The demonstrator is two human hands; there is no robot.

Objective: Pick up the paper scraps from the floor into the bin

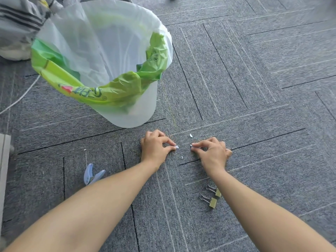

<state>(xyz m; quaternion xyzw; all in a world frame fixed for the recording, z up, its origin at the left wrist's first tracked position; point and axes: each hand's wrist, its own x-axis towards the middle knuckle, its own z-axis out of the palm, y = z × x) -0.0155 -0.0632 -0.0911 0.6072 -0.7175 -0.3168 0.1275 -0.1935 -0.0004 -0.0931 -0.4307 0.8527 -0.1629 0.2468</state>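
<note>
Small white paper scraps (190,135) are partly gathered: one is pinched in the left hand (154,148), one in the right hand (211,151), others are left loose on the grey carpet (254,88) near the white bag-lined bin (131,115).

You're looking down on grey carpet (254,88) tiles, crossed by thin dark and pale lines that run at differing angles. A white cord (23,96) trails over them on your left. A pale panel (3,160) edges the far left, with striped cloth (18,17) heaped at top left. The light is soft and even.
</note>
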